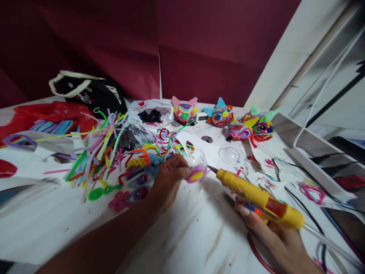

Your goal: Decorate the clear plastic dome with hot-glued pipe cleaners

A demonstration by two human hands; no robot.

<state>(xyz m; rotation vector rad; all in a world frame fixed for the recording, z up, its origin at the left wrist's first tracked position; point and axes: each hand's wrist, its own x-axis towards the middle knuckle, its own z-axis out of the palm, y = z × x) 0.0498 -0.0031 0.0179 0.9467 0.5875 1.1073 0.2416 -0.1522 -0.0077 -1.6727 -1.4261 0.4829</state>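
My left hand point(168, 179) pinches a clear plastic ball point(196, 156) by its left side. A pink coil with a yellow centre point(196, 175) lies on the ball's lower front. My right hand point(273, 236) is wrapped round a yellow hot glue gun point(245, 186) with a lit red light. Its dark nozzle points left, close to the ball; I cannot tell whether they touch. Dark pointed blades and a red handle point(255, 251) show by the right hand, partly hidden. Left of my left hand lie a pink flower shape point(118, 201) and blue-and-purple eye shapes point(139, 193).
Loose pipe cleaners point(97, 152) pile up on the left, near a red bag point(57, 114). Several finished colourful animal heads point(185, 112) stand at the back. A clear half shell point(229, 155) lies beyond the nozzle. Cables and a phone-like device point(346, 228) are at right.
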